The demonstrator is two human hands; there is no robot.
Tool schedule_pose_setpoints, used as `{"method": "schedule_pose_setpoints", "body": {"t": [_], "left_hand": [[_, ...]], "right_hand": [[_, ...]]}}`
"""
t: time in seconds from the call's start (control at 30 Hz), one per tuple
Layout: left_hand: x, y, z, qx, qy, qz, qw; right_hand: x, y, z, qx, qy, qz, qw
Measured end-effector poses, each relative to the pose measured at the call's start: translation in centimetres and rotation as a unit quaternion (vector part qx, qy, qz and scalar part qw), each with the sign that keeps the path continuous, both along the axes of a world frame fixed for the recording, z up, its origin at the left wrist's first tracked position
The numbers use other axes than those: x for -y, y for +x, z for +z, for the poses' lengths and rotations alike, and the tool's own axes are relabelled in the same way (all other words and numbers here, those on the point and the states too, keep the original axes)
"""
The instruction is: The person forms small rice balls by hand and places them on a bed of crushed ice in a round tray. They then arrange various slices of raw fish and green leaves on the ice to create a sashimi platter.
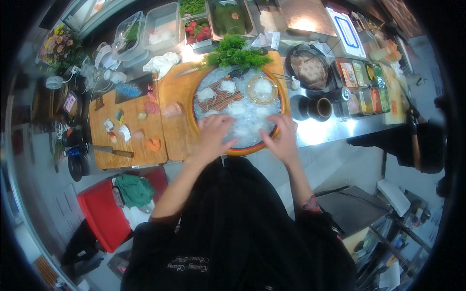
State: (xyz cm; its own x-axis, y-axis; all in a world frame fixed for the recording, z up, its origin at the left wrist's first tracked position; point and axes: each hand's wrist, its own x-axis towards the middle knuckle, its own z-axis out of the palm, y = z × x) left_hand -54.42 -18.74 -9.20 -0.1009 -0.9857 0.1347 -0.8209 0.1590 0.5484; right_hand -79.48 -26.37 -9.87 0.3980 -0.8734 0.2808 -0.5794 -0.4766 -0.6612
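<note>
A round wooden tub (pixel 193 121) with a coloured rim stands in front of me, filled with crushed ice (pixel 245 130). My left hand (pixel 215 135) is over its near left edge, fingers apart. Across from it, my right hand (pixel 281 138) rests at the near right rim, thumb and fingers spread. Neither hand grips anything; whether the fingertips touch the ice I cannot tell. On the ice lies a brown slatted mat (pixel 222 101) bearing white shredded mounds (pixel 227 87). A small round dish (pixel 262 90) with another white mound sits at the right. Green foliage (pixel 236 52) fills the far edge.
Left of the tub, a wooden cutting board (pixel 145 121) holds small pieces of food and a knife (pixel 112 151). A dark round pan (pixel 309 66), a dark pot (pixel 319 107) and several food containers (pixel 365 101) stand to the right. A tub of radishes (pixel 197 32) is at the back.
</note>
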Motion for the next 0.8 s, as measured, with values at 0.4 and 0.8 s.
{"method": "schedule_pose_setpoints", "body": {"t": [0.4, 0.8], "left_hand": [[7.4, 9.2, -1.9, 0.006, 0.006, 0.056, 0.998], [8.6, 10.4, -2.3, -0.041, -0.009, 0.021, 0.999]], "right_hand": [[9.1, 13.9, -0.5, -0.165, -0.132, 0.121, 0.97], [9.0, 13.2, -0.2, -0.142, -0.123, 0.083, 0.979]]}}
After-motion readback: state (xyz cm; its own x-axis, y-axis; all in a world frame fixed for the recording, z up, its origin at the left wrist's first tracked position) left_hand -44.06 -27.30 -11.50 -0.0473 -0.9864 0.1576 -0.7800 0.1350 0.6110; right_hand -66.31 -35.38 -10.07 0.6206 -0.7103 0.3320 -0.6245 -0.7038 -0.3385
